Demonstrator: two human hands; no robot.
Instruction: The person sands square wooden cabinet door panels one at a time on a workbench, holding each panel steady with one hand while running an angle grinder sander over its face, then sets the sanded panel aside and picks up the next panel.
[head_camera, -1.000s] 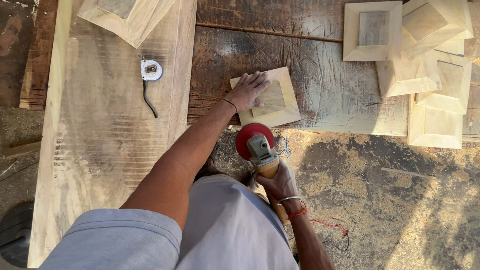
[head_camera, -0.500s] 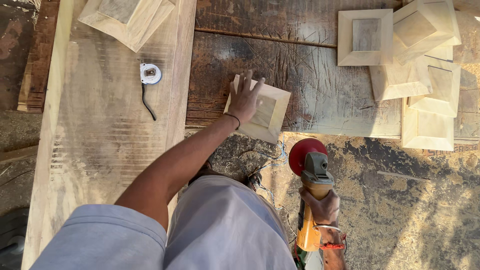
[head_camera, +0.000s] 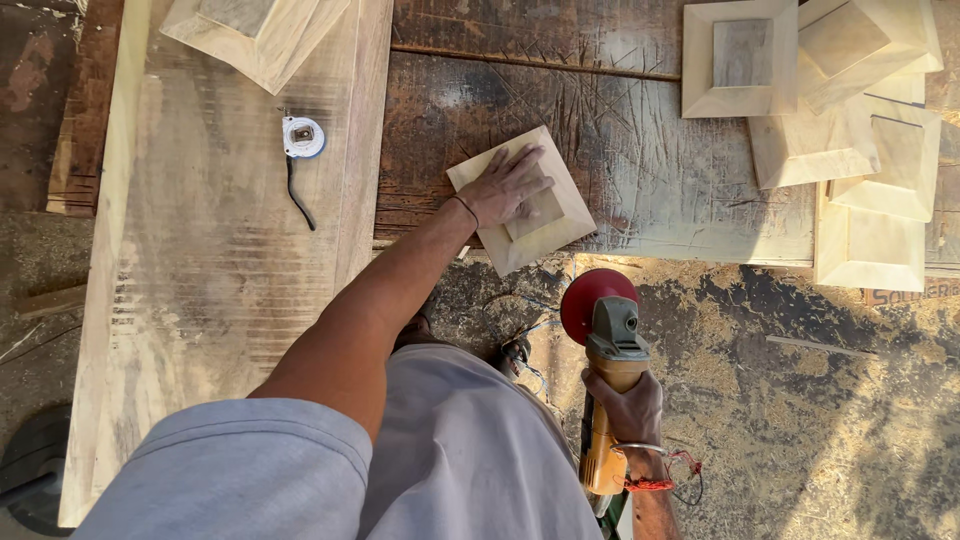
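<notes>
Nearest, the right hand (head_camera: 628, 408) is wrapped around one grinder (head_camera: 606, 350) with a red disc, above the sawdust floor. Farther on, the left hand (head_camera: 508, 186) lies flat, fingers spread, on one square wooden block (head_camera: 555, 215) at the dark workbench (head_camera: 640, 170) edge. Beyond lie one tape measure (head_camera: 303, 137) on a pale plank (head_camera: 210, 250) and five similar blocks (head_camera: 850, 130) clustered right.

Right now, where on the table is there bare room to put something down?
The pale board is bare below the tape measure. The dark bench top is open between the wooden block under the left hand and the pile of blocks. That pile crowds the right end. The right hand holds a grinder off the bench.
</notes>
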